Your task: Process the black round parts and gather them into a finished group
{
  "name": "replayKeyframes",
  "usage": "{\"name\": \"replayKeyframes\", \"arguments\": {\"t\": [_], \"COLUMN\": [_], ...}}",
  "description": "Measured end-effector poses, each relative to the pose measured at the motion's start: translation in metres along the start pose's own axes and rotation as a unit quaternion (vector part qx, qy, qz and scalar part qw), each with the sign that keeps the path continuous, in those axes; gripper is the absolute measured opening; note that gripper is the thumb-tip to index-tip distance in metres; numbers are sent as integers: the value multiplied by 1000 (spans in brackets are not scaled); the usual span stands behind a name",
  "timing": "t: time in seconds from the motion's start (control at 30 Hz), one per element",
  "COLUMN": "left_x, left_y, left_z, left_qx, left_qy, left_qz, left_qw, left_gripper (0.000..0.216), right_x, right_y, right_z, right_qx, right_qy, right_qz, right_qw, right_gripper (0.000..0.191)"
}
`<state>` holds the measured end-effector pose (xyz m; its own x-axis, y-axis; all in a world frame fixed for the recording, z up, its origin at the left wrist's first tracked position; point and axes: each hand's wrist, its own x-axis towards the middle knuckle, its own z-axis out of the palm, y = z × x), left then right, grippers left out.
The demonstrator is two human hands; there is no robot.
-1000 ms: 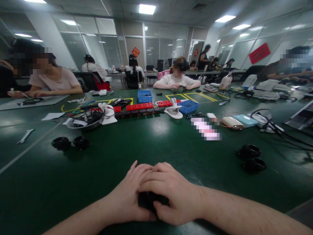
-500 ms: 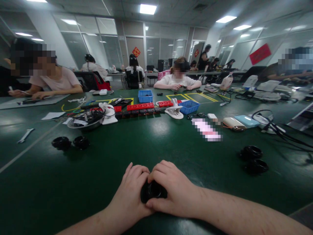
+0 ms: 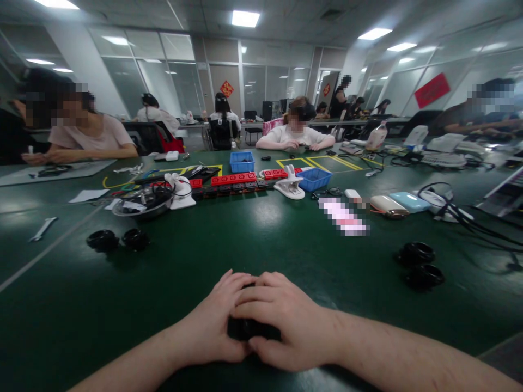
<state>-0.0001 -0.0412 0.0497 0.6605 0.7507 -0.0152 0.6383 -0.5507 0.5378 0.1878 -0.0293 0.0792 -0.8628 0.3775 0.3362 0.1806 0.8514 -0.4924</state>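
Head camera is showing me both of my hands meeting low in the middle of the green table (image 3: 261, 239). My left hand (image 3: 210, 329) is curling in from the left and my right hand (image 3: 288, 321) is coming in from the right, its fingers (image 3: 253, 296) lying over the left hand's fingertips. Between the two palms I am gripping a small black part (image 3: 245, 329). Both hands are closing tightly around it, so only a dark strip of it is peeking out under the knuckles, and I cannot tell its shape. It is sitting on or just above the table surface, close to my edge of it.

Further out to my left, two black rings (image 3: 118, 239) are lying side by side, with a wrench (image 3: 43, 228) well apart from them near the table's left edge. Behind them a metal bowl (image 3: 141, 204) is holding cables and small items. On my right, two more black ring parts (image 3: 420, 264) are resting one just in front of the other.

Across the middle, a row of red power strips (image 3: 232, 178) is running between a white clamp stand (image 3: 290, 186) and the bowl, and two blue bins (image 3: 242, 161) are sitting near it. A person in a pink shirt (image 3: 92, 136) is working at the far left, and another person in white (image 3: 296, 135) is sitting opposite me.
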Motion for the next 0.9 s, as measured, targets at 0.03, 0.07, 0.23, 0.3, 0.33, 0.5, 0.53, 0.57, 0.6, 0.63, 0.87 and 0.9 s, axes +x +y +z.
{"name": "replayKeyframes", "arguments": {"t": [0.03, 0.07, 0.23, 0.3, 0.33, 0.5, 0.53, 0.57, 0.6, 0.63, 0.87, 0.9], "left_x": [-1, -2, -6, -6, -6, -3, -2, -1, -1, 0, 2, 2], "left_y": [-2, -3, -1, 6, 10, 17, 16, 14, 12, 11, 8, 8], "left_z": [2, 4, 17, 21, 23, 20, 18, 15, 11, 8, -5, -5], "left_qx": [5, 11, 25, 22, 20, 3, -3, -12, -23, -35, -14, -12], "left_qy": [2, 7, 76, 98, 107, 119, 114, 107, 96, 84, 0, -2], "left_qz": [-9, -16, -52, -75, -89, -114, -104, -90, -73, -56, 3, 4], "left_qw": [1000, 1000, 995, 992, 990, 986, 988, 990, 992, 994, 1000, 1000], "left_gripper": [82, 89, 97, 82, 70, 35, 35, 38, 41, 44, 25, 29], "right_x": [0, 0, 0, 0, 0, 1, 1, 1, 1, 1, 2, 2], "right_y": [0, 0, 1, 1, 1, 2, 1, 1, 1, 1, 0, 0], "right_z": [0, 0, 3, 4, 5, 6, 5, 4, 4, 3, 1, 2], "right_qx": [1, 1, -22, -37, -45, -45, -36, -26, -16, -8, 18, 16], "right_qy": [14, 25, 41, 31, 24, 12, 11, 8, 3, -3, -5, -8], "right_qz": [14, 29, 101, 116, 120, 116, 103, 86, 67, 48, -10, -13], "right_qw": [1000, 999, 994, 992, 991, 992, 994, 996, 998, 999, 1000, 1000], "right_gripper": [37, 38, 43, 42, 40, 32, 30, 29, 29, 28, 25, 25]}}
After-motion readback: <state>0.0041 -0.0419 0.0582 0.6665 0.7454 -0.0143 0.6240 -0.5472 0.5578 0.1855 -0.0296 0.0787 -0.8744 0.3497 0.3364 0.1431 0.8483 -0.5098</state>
